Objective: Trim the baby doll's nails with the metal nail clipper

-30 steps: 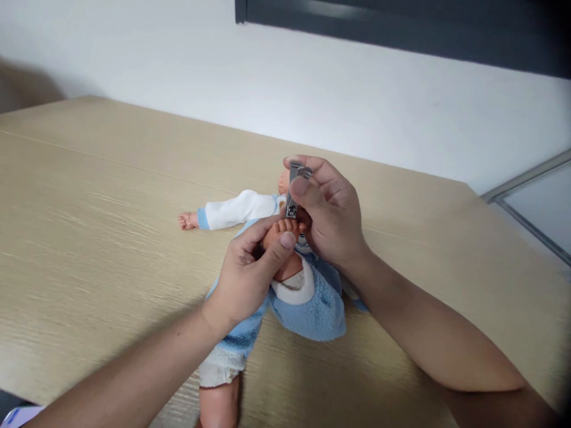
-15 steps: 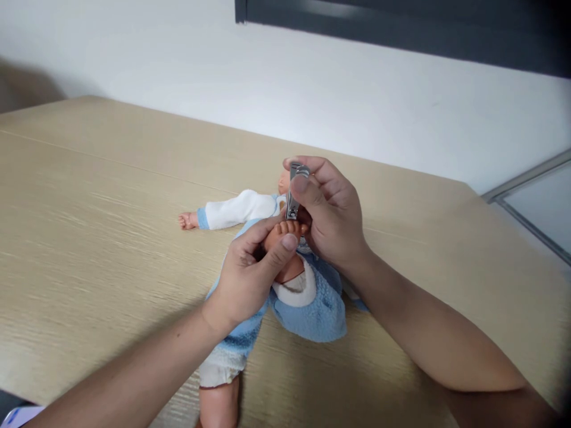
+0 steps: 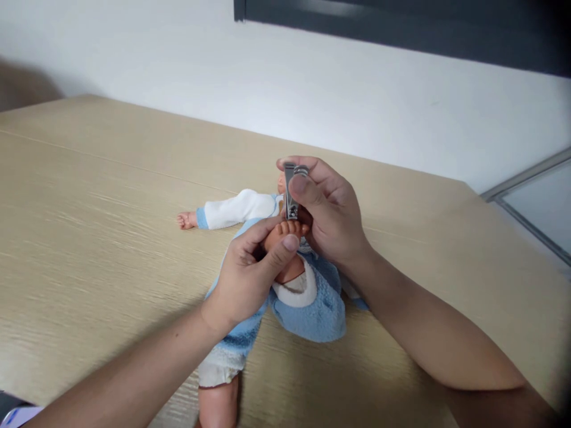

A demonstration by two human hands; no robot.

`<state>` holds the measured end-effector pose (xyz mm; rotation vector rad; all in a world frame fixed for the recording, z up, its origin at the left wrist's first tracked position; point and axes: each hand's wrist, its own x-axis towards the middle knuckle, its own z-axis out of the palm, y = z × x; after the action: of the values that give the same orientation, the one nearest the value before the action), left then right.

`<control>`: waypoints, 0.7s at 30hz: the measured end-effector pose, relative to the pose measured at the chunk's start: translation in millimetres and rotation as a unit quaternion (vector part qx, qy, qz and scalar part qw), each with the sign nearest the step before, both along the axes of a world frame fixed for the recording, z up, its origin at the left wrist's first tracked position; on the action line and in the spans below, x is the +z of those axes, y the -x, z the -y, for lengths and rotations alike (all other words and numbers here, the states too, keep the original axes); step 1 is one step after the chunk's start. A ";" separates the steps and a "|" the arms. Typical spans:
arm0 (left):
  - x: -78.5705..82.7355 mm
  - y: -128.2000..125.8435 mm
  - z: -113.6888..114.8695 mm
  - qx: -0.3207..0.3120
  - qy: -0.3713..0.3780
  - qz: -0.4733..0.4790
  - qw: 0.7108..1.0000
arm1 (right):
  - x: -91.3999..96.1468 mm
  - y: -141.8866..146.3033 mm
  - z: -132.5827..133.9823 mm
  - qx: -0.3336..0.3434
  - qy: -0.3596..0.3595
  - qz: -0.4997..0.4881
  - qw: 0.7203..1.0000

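A baby doll [image 3: 307, 315] in a blue and white outfit lies on its back on the wooden table, one leg raised. My left hand [image 3: 252, 267] is closed around the raised doll's foot [image 3: 288, 229], its thumb pressed against the sole. Between thumb and fingers, my right hand [image 3: 332, 208] grips a silver nail clipper [image 3: 291, 193] upright. The clipper's jaw end points down at the toes, touching or very near them; I cannot tell which. My hands mostly hide the doll's head and chest.
The doll's outstretched arm [image 3: 236, 211] reaches left across the table [image 3: 111, 238]. A white wall [image 3: 178, 65] with a dark panel [image 3: 401, 30] stands behind. A phone-like object [image 3: 22, 416] shows at the lower left corner. A metal-framed panel [image 3: 535, 184] is at right.
The upper end of the nail clipper has tilted slightly left, and its lever sits farther from the body. My left hand and the doll's foot have hardly moved.
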<state>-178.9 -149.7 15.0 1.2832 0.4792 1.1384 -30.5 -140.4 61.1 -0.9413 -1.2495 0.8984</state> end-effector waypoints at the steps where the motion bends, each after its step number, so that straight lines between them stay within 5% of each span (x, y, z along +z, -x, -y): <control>1: -0.2 0.1 -0.1 -0.001 0.000 -0.001 1.000 | -0.1 -0.1 0.1 0.000 -0.002 0.003 1.000; 21: -0.3 -0.5 1.0 -0.003 0.014 0.002 1.000 | 1.5 0.8 2.2 -0.006 0.002 0.016 1.000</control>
<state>-178.4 -150.7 14.7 1.2565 0.4859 1.1251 -31.3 -142.6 62.6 -0.9699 -1.2677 0.8795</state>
